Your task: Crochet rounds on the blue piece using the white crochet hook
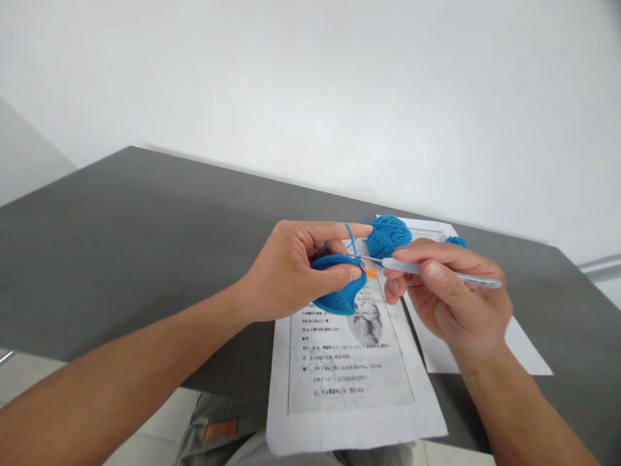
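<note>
My left hand [303,265] pinches a blue crochet piece [339,298] between thumb and fingers, its index finger stretched out with a strand of blue yarn [351,238] over it. In my right hand [451,291] is a crochet hook [412,266] with a pale grey handle, held like a pen. The hook's thin metal shaft reaches to the top edge of the blue piece, where its tip meets the yarn. An orange stitch marker [370,269] hangs at the piece's right edge. Just beyond my hands lies a ball of blue yarn [389,234].
Below my hands a printed pattern sheet [349,388] overhangs the front edge of the dark grey table [145,259]. A second sheet [524,353] lies to the right, partly under my right hand. Farther back is a small blue yarn bundle [456,241]. A white wall stands behind the table.
</note>
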`<state>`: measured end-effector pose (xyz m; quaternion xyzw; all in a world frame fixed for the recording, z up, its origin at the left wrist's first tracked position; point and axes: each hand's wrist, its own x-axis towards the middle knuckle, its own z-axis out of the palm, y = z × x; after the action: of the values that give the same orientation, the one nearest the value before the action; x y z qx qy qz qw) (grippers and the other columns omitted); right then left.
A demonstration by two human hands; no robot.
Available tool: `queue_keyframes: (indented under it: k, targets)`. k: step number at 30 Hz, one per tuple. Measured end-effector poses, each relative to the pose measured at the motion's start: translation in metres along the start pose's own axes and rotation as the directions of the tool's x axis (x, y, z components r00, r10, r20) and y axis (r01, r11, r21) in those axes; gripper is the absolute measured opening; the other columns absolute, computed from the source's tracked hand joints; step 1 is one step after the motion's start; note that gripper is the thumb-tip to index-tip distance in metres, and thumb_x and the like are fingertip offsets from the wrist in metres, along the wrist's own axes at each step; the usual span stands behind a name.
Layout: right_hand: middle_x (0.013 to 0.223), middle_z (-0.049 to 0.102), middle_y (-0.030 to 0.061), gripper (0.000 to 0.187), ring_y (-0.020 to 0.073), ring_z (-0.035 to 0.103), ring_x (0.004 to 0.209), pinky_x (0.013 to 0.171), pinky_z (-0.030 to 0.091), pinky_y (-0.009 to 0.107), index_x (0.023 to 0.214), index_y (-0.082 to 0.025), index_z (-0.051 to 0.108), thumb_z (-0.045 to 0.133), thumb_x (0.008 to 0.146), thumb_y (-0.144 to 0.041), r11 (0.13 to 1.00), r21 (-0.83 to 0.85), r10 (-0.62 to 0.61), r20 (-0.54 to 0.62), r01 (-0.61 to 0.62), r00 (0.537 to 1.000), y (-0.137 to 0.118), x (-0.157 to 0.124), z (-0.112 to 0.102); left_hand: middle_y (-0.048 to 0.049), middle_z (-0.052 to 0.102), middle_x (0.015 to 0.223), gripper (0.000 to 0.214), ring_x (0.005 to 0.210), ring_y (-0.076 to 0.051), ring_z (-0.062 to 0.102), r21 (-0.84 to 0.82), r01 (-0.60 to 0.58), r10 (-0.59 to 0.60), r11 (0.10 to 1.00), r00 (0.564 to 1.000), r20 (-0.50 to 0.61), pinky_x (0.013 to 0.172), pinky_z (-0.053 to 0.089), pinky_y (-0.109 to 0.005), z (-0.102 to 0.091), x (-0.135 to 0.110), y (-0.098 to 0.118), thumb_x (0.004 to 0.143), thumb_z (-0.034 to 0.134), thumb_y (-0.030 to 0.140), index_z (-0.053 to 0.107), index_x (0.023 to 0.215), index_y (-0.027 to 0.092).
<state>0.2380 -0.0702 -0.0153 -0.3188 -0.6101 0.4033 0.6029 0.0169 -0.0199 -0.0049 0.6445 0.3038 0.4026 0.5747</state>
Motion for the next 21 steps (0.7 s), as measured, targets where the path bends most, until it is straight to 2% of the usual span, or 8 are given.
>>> queue_keyframes:
  k: [3, 8, 16, 18, 21]
  targets:
    - [0.077, 0.079, 0.0046, 0.015, 0.0162, 0.073, 0.058, 0.049, 0.062, 0.029, 0.107, -0.025, 0.088, 0.08, 0.097, -0.033, 0.999, -0.034, -0.026, 0.024, 0.026, 0.999, -0.001, 0.0, -0.005, 0.0013, 0.067, 0.075, 0.051, 0.066, -0.009, 0.056, -0.017, 0.017, -0.017, 1.0, 1.0, 0.007, 0.061, 0.047, -0.02, 0.001, 0.0, 0.001, 0.075, 0.082, 0.013, 0.083, 0.127, 0.014]
    - [0.088, 0.081, 0.0068, 0.017, 0.0173, 0.074, 0.061, 0.048, 0.06, 0.031, 0.111, -0.023, 0.087, 0.076, 0.1, -0.028, 0.993, -0.087, -0.07, 0.05, 0.074, 0.996, -0.002, -0.002, -0.012, 0.0013, 0.065, 0.074, 0.054, 0.063, -0.008, 0.05, 0.014, 0.031, -0.031, 0.999, 1.0, -0.002, 0.057, 0.04, -0.022, 0.001, -0.001, 0.001, 0.077, 0.078, 0.013, 0.081, 0.131, 0.013]
    - [0.088, 0.08, 0.0053, 0.019, 0.019, 0.074, 0.067, 0.059, 0.057, 0.038, 0.115, -0.024, 0.085, 0.071, 0.102, -0.024, 0.96, -0.234, -0.131, 0.1, 0.151, 0.986, -0.003, -0.006, -0.02, -0.0001, 0.068, 0.076, 0.052, 0.063, -0.009, 0.052, 0.055, 0.012, -0.01, 0.998, 0.999, -0.035, 0.058, 0.043, -0.023, 0.001, 0.001, 0.0, 0.078, 0.078, 0.015, 0.081, 0.13, 0.014]
    - [0.087, 0.08, 0.0054, 0.019, 0.0196, 0.073, 0.066, 0.059, 0.057, 0.039, 0.115, -0.025, 0.086, 0.072, 0.101, -0.025, 0.951, -0.26, -0.146, 0.095, 0.166, 0.985, -0.003, -0.006, -0.019, -0.0006, 0.07, 0.078, 0.045, 0.063, -0.009, 0.053, 0.06, 0.005, -0.003, 0.998, 0.999, -0.048, 0.058, 0.045, -0.023, 0.001, 0.001, 0.0, 0.078, 0.079, 0.016, 0.084, 0.122, 0.013]
    - [0.082, 0.08, 0.0051, 0.02, 0.0207, 0.073, 0.067, 0.063, 0.059, 0.041, 0.116, -0.027, 0.086, 0.073, 0.101, -0.024, 0.936, -0.293, -0.17, 0.103, 0.194, 0.98, -0.005, -0.005, -0.016, -0.0021, 0.073, 0.078, 0.016, 0.064, -0.01, 0.057, 0.112, -0.03, 0.037, 0.993, 0.997, -0.069, 0.058, 0.048, -0.023, 0.001, 0.001, -0.001, 0.079, 0.078, 0.018, 0.084, 0.093, 0.013]
